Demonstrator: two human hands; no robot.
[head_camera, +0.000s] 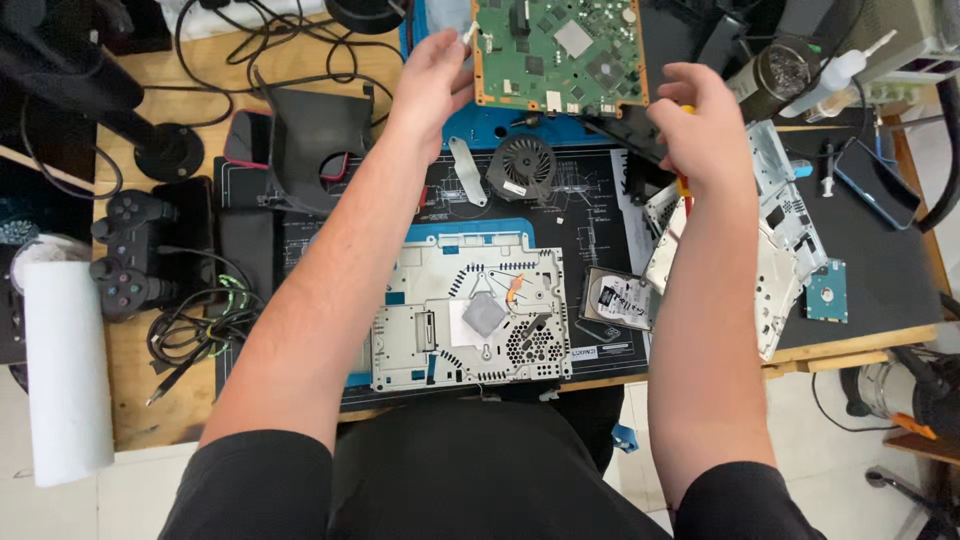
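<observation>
Nearest the lens, two bare forearms run up from black sleeves over a silver metal shield plate (470, 315) with a grey thermal pad at its middle, lying on the blue-edged work mat (560, 205). Up top, the left hand (432, 75) pinches the left edge of one green circuit board (558, 52), thumb and fingers pressed onto the rim, holding it raised over the far side of the bench. The right hand (700, 125) is curled beside the board's lower right corner around what looks like a red-and-yellow tool handle (684, 182); how tightly it grips, I cannot tell. That board looks light and stiff but fragile, crowded with chips and connectors, so edges and bare corners are the places to hold, never the component faces. Count them off: one board, one black round fan (522, 167) just below it, one bare hard drive (615, 298) right of the plate, a second small blue drive (827, 290) farther right, one stack of bent silver shielding (785, 215) under the right wrist, two dark game controllers (135, 255) at left, one white paper roll (65, 370), and one phone (880, 182) at the far right.
</observation>
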